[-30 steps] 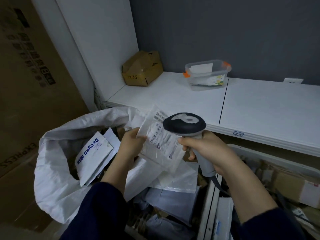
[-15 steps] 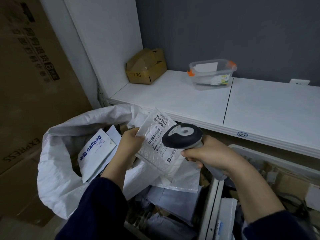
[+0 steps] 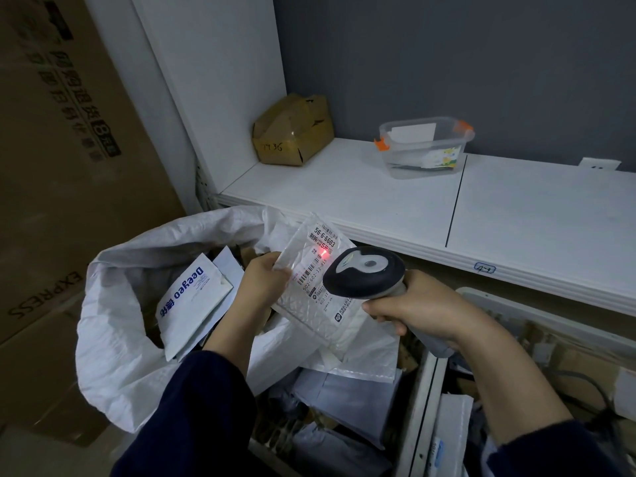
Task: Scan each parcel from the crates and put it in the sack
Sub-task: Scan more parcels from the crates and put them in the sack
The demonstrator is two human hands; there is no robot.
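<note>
- The left hand's fingers pinch the left edge of a clear bubble-wrap parcel. They hold it tilted in the air, label up, between the sack and the crates.
- The right hand's fingers are curled tight round the handle of the scanner, whose head points at the label.
- Half a second ago the label was unlit. Now a red spot glows on it, just above the barcode, and the scanner head sits lower, so more of the print shows.
- That suggests the scan is being taken. Whether it has registered cannot be told, so the parcel probably goes into the sack next.
- The white woven sack gapes open at the left. It holds a white "Deeyeo" mailer and other flat envelopes.
- The near crate below the hands holds grey and white mailers, and the right crate holds brown parcels, so plenty likely remains.
- On the shelf behind stand a cardboard box and a clear tub with papers in it.
</note>
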